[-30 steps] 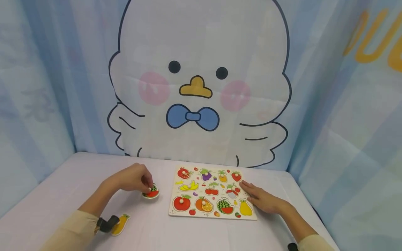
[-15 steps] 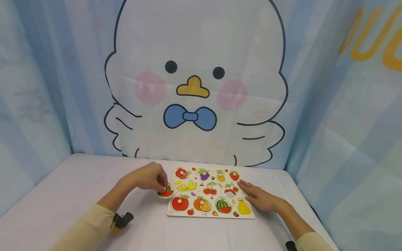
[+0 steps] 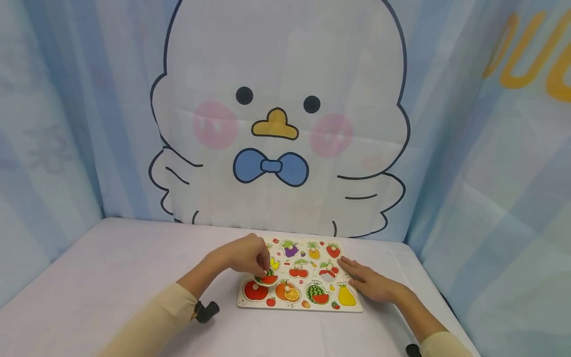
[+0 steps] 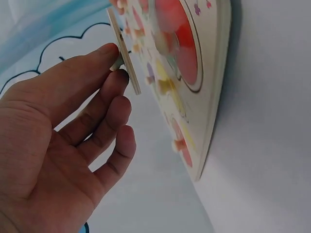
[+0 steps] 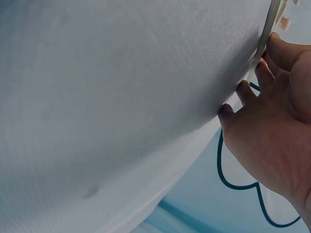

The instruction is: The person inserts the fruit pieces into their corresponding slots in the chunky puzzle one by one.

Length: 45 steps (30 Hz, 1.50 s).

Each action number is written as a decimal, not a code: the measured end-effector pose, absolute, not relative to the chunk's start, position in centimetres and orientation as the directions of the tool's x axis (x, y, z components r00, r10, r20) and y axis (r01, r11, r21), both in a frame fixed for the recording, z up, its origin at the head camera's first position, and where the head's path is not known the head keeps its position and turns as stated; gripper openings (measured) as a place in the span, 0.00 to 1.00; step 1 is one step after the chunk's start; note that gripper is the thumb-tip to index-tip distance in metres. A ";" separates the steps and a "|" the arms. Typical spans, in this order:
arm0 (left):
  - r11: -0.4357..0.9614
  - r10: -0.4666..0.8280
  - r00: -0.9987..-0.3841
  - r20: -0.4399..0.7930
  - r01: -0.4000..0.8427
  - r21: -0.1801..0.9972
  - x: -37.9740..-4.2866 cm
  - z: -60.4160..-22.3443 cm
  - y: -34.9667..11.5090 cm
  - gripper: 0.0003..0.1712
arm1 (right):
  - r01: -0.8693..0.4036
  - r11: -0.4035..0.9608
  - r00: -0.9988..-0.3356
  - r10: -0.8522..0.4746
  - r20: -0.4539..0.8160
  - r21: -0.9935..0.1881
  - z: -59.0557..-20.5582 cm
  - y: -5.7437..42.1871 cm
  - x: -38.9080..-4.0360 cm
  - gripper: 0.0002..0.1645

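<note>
My left hand (image 3: 245,255) pinches the small knob of a watermelon puzzle piece (image 3: 269,280) between thumb and index finger. In the head view the piece overlaps the left part of a white fruit puzzle board (image 3: 287,305); in the left wrist view the piece (image 4: 127,62) appears edge-on, apart from the board (image 4: 214,92). My right hand (image 3: 372,282) lies flat with fingers extended, its fingertips at the board's right edge. Knobs stand on the apple (image 3: 255,291), orange, grapes and several other fruits. The board's watermelon picture (image 3: 317,293) and pear picture (image 3: 346,295) show no knob.
A white cloth covers the table (image 3: 134,267). Behind it hangs a curtain (image 3: 285,208) with a cartoon bird, and blue and white curtains close off both sides. My left sleeve (image 3: 156,317) covers part of the table at the front left.
My left hand has carried the watermelon piece rightward from the table to over the board's left part. The yellow fruit piece near the left wrist is now hidden. My right hand stays put.
</note>
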<state>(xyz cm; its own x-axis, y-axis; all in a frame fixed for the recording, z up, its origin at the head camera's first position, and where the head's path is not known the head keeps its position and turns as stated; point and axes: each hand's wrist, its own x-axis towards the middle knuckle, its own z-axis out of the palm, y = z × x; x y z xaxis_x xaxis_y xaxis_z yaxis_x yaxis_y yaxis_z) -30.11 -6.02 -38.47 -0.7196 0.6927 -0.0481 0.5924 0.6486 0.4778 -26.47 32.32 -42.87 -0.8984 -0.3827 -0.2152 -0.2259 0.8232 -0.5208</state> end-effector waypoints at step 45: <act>0.596 0.788 -0.613 -0.057 0.737 0.319 -28.4 -40.3 6.5 0.03 | -0.277 0.811 -0.882 -0.427 -0.197 -0.516 -43.3 32.8 -26.8 0.38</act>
<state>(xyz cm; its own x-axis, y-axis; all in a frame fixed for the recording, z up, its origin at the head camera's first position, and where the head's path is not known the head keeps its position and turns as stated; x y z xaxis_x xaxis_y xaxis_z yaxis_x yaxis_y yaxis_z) -28.38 6.50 -40.25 -0.6131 0.7880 -0.0569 0.7366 0.5962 0.3194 -26.82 32.76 -43.34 -0.8825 -0.4272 -0.1969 -0.2774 0.8106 -0.5158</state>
